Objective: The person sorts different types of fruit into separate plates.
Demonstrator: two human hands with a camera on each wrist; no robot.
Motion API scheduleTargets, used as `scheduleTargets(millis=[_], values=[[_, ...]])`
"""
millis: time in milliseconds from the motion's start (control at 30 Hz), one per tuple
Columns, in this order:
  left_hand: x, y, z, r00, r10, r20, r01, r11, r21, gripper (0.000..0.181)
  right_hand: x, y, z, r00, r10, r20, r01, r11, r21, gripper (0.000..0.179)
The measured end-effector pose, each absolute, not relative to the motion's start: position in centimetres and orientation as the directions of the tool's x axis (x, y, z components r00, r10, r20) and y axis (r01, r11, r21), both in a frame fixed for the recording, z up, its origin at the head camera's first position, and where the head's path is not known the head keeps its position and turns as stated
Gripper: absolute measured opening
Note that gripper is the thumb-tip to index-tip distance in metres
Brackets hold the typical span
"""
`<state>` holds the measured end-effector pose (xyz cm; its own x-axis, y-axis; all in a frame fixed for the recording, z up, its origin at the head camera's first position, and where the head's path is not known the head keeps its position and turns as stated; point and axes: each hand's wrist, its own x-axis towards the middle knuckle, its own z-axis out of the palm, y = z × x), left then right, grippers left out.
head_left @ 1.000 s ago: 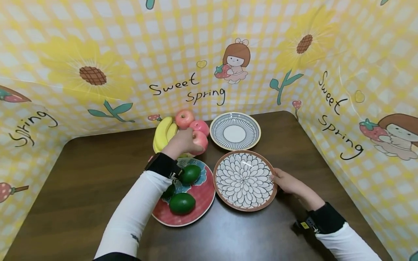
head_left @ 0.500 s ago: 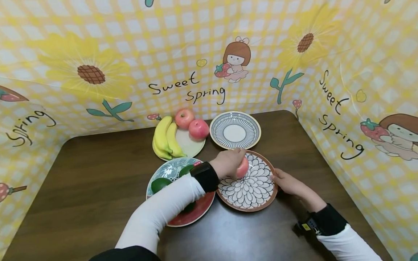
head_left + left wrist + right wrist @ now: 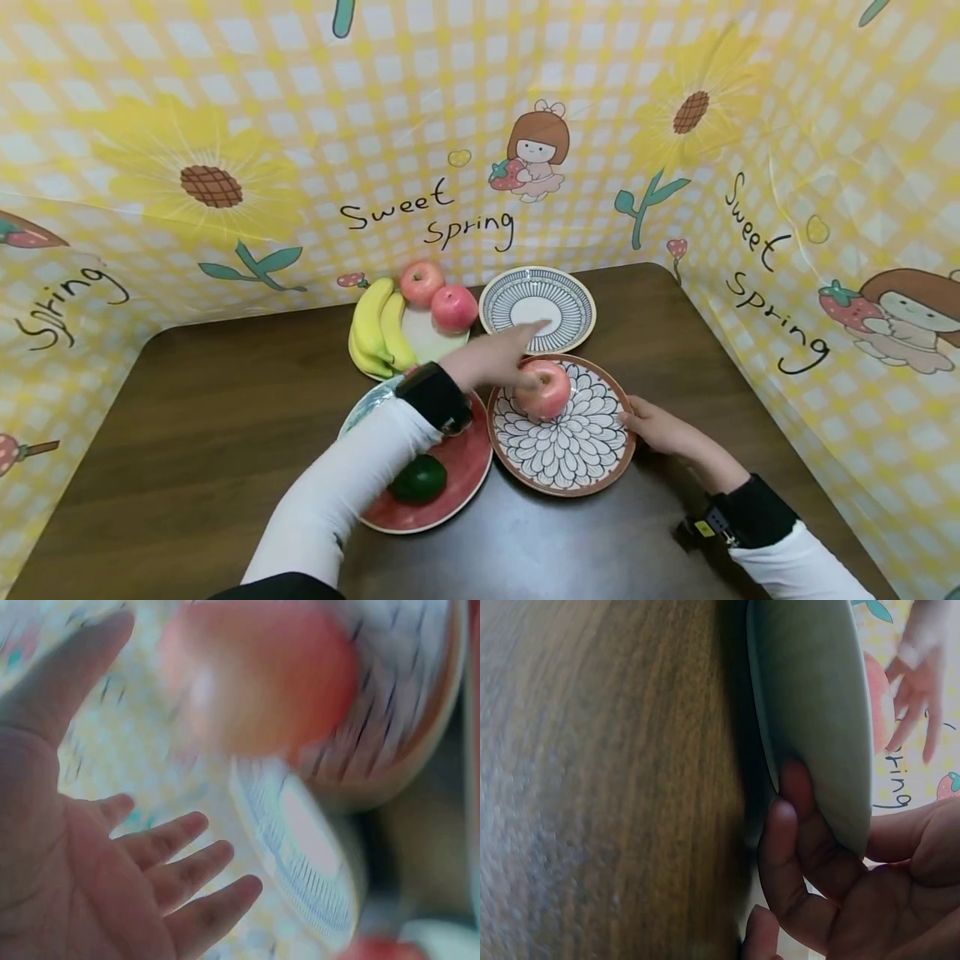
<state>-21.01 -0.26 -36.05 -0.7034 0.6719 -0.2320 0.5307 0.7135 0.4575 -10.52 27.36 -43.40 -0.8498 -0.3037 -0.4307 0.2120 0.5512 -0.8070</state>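
Note:
On the brown-rimmed plate with a petal pattern (image 3: 570, 454) lies a pink-red apple (image 3: 551, 398), towards its upper left. My left hand (image 3: 491, 357) hovers just over and beside that apple, fingers spread and holding nothing; the left wrist view shows the bare palm (image 3: 82, 900) with the blurred apple (image 3: 262, 682) apart from it. At the plate's right edge my right hand (image 3: 660, 427) grips the rim. In the right wrist view its fingers (image 3: 784, 825) curl under the plate's pale underside (image 3: 817, 712), with the thumb on the upper side.
Behind stands a blue-lined plate (image 3: 573, 321). A pale plate (image 3: 431, 346) at back left bears bananas (image 3: 371, 325) and two apples (image 3: 453, 308). My left forearm partly covers the red plate (image 3: 468, 467) with a dark green fruit (image 3: 420, 479). Patterned cloth (image 3: 420, 108) walls the table.
My left hand took an apple from the pale plate, carried it right to the petal-patterned plate and let go of it there. The right hand has kept its hold on the rim.

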Motion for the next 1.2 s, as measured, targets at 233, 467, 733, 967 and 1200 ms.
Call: scheduleTargets(millis=[233,467,733,967,1200], values=[[-25.9,-4.7,-35.3,-0.911,0.404,-0.089,0.369,0.891,0.264,0.073,-10.1,27.4,-43.3,-0.873,-0.285,-0.397,0.162,0.598,-0.785,0.048],[-28.2,-5.9,-37.9,-0.951,0.285,-0.118,0.246,0.932,0.265,0.073,-10.2,27.5,-43.2,-0.884,-0.280,-0.374,0.136,0.611,-0.780,0.049],[-29.0,-6.2,-39.5,-0.954,0.243,-0.174,0.184,0.936,0.299,0.076,-9.8,27.1,-43.8,-0.888,-0.276,-0.367,0.147,0.586,-0.797,0.049],[-28.2,-6.4,-37.7,-0.952,0.289,-0.098,0.229,0.889,0.397,0.074,-10.0,27.1,-43.7,-0.892,-0.277,-0.357,0.133,0.595,-0.793,0.050],[-25.0,-3.8,-33.5,-0.884,0.465,0.047,0.431,0.772,0.466,0.076,-10.1,27.2,-43.6,-0.898,-0.257,-0.358,0.139,0.605,-0.784,0.049]])
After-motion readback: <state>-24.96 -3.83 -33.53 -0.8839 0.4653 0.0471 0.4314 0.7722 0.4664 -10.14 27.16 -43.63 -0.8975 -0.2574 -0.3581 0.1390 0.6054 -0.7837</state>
